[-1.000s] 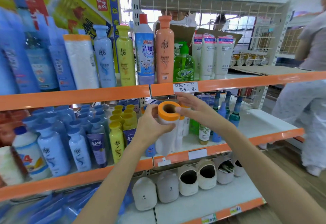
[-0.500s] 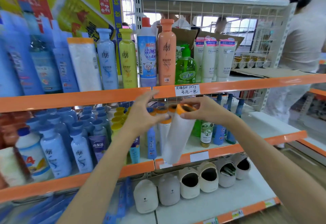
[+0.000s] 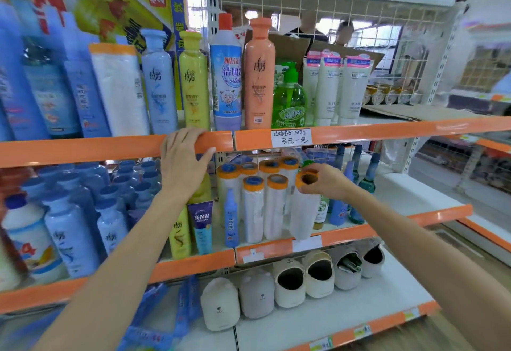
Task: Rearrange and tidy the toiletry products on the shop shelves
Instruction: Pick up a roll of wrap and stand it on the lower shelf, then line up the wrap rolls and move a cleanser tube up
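One white roll tilts at the middle shelf's front edge, right hand fingers pinching its orange top, left hand resting loosely on the upper shelf edge; released crooked, it could topple neighbouring rolls

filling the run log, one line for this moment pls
left hand: rests on shelf edge | right hand: grips roll top | roll: on middle shelf
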